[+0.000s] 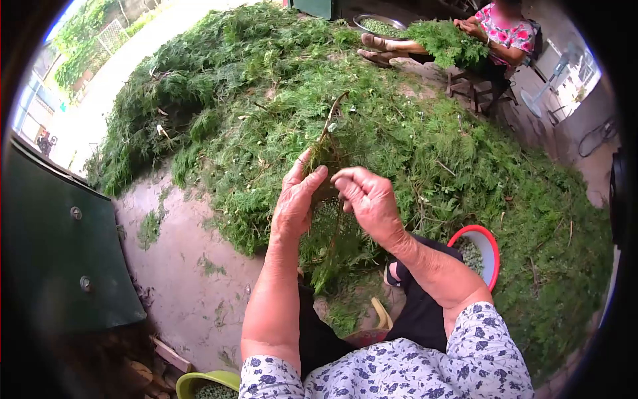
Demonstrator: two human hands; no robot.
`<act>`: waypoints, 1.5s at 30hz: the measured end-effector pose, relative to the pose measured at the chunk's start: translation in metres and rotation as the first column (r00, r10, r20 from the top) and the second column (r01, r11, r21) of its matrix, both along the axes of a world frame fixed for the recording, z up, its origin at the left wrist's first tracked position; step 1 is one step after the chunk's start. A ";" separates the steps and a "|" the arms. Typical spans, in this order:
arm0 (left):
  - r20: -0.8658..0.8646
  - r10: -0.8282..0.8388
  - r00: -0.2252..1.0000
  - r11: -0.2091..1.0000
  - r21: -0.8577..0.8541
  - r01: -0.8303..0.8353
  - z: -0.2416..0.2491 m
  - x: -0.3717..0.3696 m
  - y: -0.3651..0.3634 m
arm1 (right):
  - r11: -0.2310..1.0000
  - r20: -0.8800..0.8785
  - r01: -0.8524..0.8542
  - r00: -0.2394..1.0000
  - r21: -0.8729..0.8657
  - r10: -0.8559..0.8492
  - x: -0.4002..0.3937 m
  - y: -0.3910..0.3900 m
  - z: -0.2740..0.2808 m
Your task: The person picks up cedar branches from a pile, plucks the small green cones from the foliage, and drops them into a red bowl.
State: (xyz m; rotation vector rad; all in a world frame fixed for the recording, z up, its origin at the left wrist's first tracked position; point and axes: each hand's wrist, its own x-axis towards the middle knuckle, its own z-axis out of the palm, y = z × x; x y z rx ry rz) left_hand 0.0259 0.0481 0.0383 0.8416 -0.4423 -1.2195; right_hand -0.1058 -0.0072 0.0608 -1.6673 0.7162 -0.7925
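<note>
A leafy evergreen branch [330, 123] is gripped in my left hand [292, 203], its brown stem pointing up and its green sprays hanging down between my arms. Close beside it, my right hand [369, 203] has its fingers curled together in a pinch; whatever they hold is too small or hidden to make out. A large heap of cut evergreen branches [425, 153] spreads in front of me. To the right of my knee, a red-rimmed bowl [493, 249] contains small pale green pieces.
At the bottom left stands a yellow-green bowl [183, 384] with similar pieces. A dark green metal panel [60, 253] borders the bare floor [179, 266]. Across the heap, a seated person [508, 40] holds a green branch [445, 43] near a metal basin [400, 33].
</note>
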 end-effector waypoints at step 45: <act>0.201 0.495 0.845 0.842 0.132 -0.524 -0.016 0.000 -0.038 | 0.903 0.243 -0.036 0.967 0.428 -0.076 -0.078 -0.110 -0.025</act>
